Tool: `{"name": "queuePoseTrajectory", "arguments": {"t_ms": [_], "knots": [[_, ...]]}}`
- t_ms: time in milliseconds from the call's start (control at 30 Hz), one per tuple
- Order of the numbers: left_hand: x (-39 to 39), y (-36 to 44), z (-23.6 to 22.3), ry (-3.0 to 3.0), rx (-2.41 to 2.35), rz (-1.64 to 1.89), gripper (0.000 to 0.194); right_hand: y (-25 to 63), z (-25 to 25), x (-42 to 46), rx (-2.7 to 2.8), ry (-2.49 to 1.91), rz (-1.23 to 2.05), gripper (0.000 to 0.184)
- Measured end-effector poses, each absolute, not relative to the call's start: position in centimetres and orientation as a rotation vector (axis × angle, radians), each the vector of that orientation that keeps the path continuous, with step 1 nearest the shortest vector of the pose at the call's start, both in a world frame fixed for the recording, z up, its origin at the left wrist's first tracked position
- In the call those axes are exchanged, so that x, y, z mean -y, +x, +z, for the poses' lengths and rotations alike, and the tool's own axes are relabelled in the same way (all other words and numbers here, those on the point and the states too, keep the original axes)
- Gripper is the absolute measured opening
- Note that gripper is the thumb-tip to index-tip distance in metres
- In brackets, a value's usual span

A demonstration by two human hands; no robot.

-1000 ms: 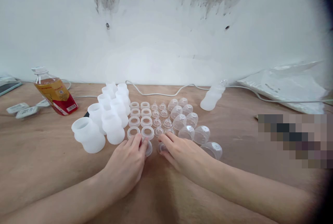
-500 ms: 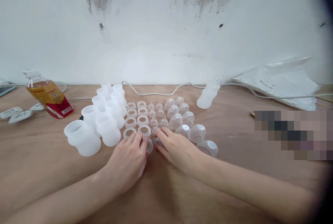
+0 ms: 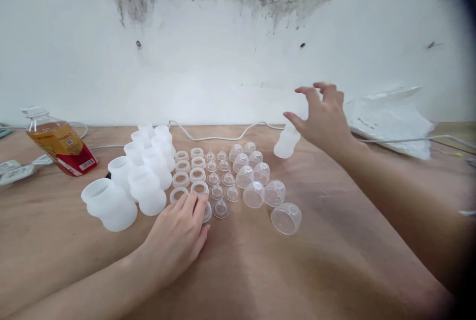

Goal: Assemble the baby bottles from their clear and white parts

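My left hand (image 3: 182, 225) rests on the near end of two rows of clear collar rings (image 3: 197, 174), its fingers stretched out and covering part of the nearest ones. Just right of it are rows of clear bottle nipples (image 3: 220, 208). My right hand (image 3: 323, 111) is raised at the back right, thumb and fingers apart, with nothing between them. It is nearest to a milky white baby bottle (image 3: 286, 142) that stands alone; the hand hides part of its top. Several domed clear caps (image 3: 254, 194) lie right of the nipples.
White bottle bodies (image 3: 109, 203) without tops stand in two rows at left. Farther left are a drink bottle (image 3: 67, 141) and small white packs (image 3: 18, 175). A white cable (image 3: 223, 138) runs along the wall, past a plastic bag (image 3: 390, 121) at right.
My right hand has left the nipples and moved up and right to the lone baby bottle, its fingers spreading. My left hand stays at the rings. The view has tilted up slightly.
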State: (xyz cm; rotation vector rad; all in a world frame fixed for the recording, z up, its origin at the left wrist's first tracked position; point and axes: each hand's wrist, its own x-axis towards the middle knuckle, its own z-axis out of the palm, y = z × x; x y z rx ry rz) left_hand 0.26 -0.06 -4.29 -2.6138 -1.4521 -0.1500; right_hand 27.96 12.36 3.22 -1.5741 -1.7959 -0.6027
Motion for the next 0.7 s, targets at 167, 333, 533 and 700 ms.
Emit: {"name": "queuePoseTrajectory", "arguments": {"t_ms": [167, 333, 533, 700], "knots": [[0.7, 0.1, -3.8, -2.611, 1.362, -0.333, 0.037, 31.2, 2.1, -14.9, 1.981, -1.9, -0.317, 0.043], [1.3, 0.4, -1.2, -2.553, 1.202, -0.788, 0.043, 27.4, 4.3, -8.0, 1.742, -1.705, -0.637, 0.054], [1.8, 3.5, 2.9, -2.482, 1.141, -1.053, 0.056, 21.2, 6.1, 1.3, 1.921, -1.198, -0.035, 0.039], [1.3, 4.4, 2.4, -2.835, 1.503, -0.929, 0.033, 20.5, 4.8, 0.7, 2.299, -1.107, 0.176, 0.026]]}}
